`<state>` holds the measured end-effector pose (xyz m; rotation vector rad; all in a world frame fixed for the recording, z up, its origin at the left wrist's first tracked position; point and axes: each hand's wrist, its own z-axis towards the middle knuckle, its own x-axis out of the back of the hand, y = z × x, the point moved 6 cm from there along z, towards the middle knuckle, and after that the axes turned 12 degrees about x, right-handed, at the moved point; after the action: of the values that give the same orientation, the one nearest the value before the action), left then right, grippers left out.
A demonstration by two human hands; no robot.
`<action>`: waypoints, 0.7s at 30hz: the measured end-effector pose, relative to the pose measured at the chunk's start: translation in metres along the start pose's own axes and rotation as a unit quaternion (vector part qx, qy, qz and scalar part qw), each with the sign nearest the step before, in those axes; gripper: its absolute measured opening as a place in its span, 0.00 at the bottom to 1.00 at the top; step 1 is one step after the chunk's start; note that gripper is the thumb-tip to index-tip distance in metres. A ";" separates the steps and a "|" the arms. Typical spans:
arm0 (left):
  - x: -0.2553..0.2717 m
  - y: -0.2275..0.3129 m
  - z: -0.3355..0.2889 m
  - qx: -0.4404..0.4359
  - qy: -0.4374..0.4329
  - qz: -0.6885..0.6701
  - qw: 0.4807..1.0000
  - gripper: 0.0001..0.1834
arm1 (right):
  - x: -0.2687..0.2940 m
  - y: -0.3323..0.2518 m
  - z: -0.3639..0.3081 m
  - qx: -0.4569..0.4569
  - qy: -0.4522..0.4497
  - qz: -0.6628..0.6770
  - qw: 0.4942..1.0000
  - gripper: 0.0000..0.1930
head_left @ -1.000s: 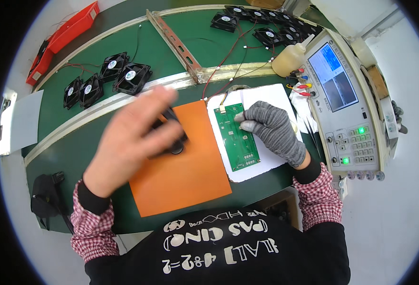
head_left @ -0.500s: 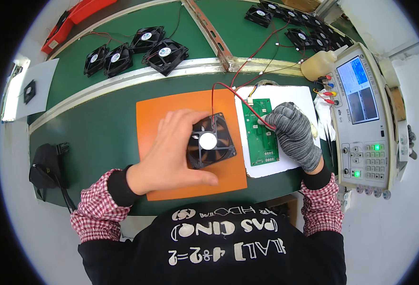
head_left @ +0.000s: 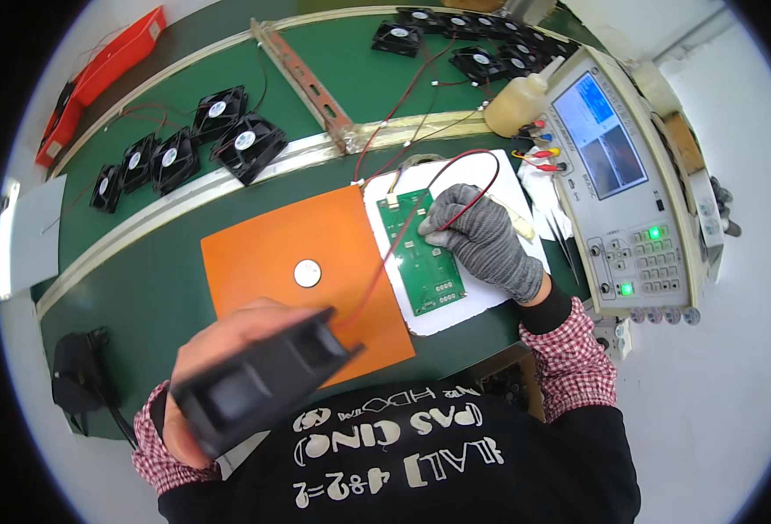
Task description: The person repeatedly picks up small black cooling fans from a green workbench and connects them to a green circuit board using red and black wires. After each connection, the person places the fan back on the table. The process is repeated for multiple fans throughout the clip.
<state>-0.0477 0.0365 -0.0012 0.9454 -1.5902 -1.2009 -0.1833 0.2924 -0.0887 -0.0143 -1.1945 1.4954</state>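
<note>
A black cooling fan (head_left: 268, 377) is lifted off the orange mat (head_left: 246, 253), tilted on edge close to my body. My bare left hand (head_left: 220, 358) is closed round its frame, blurred by motion. From the fan, a red and black wire lead (head_left: 381, 271) loops up and over to my right hand (head_left: 486, 236), which wears a grey knit glove. Its thumb and fingers pinch the lead's end against the green circuit board (head_left: 416, 258); any plug there is hidden. On the mat lies a round white disc (head_left: 307, 273).
The board rests on a white pad (head_left: 508, 179). At right stand a test instrument (head_left: 617, 175) with a lit screen and a bottle (head_left: 516, 105) of yellowish liquid. Several black fans (head_left: 172, 161) sit beyond the metal rail (head_left: 185, 179). Tweezers (head_left: 563, 237) lie beside the instrument.
The fan went from lying on the mat to being held up near my body in my left hand. The white disc stays on the mat. My right hand remains at the board; the view has shifted.
</note>
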 end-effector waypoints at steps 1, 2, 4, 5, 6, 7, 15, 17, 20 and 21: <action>0.006 0.008 -0.004 -0.040 0.036 0.093 0.994 0.48 | -0.003 0.001 0.002 -0.002 -0.011 -0.001 1.000 0.06; 0.013 0.015 -0.005 -0.131 0.093 0.152 0.975 0.51 | -0.003 0.000 0.002 0.005 -0.010 -0.012 1.000 0.06; 0.030 0.011 -0.011 -0.124 0.150 0.063 0.979 0.56 | -0.004 -0.001 0.004 0.020 -0.011 -0.031 0.999 0.06; 0.032 -0.001 -0.020 -0.033 0.124 -0.092 0.987 0.57 | -0.005 0.002 0.002 0.006 -0.001 -0.004 1.000 0.05; 0.021 0.002 -0.013 -0.044 0.022 -0.227 0.973 0.57 | -0.003 0.001 0.002 0.009 -0.002 -0.009 1.000 0.05; 0.010 0.005 -0.010 -0.033 -0.078 -0.375 0.923 0.56 | -0.005 -0.001 0.004 0.013 -0.005 -0.009 1.000 0.05; -0.005 0.050 0.052 -0.301 0.080 0.302 0.901 0.43 | -0.005 -0.010 0.012 0.074 -0.033 -0.060 0.995 0.05; -0.012 0.050 0.096 -0.384 0.163 0.350 0.839 0.40 | -0.001 -0.004 0.005 0.038 0.017 -0.013 0.999 0.06; 0.023 0.020 0.148 -0.302 0.316 0.338 0.833 0.32 | 0.003 0.003 0.001 -0.035 0.107 0.125 0.986 0.06; 0.036 0.008 0.156 -0.221 0.336 0.385 0.831 0.27 | 0.007 0.003 0.001 -0.072 0.121 0.109 0.984 0.06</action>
<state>-0.2075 0.0485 -0.0044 0.2802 -0.8863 -0.5119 -0.1882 0.2978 -0.0859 -0.4247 -1.1277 1.5416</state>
